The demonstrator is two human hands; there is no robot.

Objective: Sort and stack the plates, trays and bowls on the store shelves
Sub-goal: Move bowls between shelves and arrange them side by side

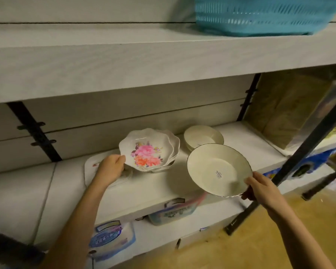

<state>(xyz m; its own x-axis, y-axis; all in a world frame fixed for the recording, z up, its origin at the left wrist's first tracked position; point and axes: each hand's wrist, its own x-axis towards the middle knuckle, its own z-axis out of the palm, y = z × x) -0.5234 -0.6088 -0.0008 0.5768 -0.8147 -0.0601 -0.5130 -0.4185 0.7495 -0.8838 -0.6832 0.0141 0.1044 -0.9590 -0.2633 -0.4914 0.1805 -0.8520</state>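
Observation:
My left hand [111,166] grips the left rim of a scalloped white plate with pink and orange flowers [146,150], tilted up over a stack of similar scalloped plates [174,147] on the middle shelf [144,189]. In my right hand [260,188] is a plain cream plate with a dark rim and a small sticker [217,169], held by its near right edge above the shelf front. Behind it stands a stack of cream bowls [203,136]. Under my left hand lies a white rectangular tray [89,167], partly hidden.
A turquoise plastic basket [260,14] sits on the upper shelf at the right. Black brackets [35,133] hold the back panel. A dark slanted upright [299,152] crosses at the right, with a cardboard box [287,109] behind it. Packaged goods [113,239] fill the lower shelf.

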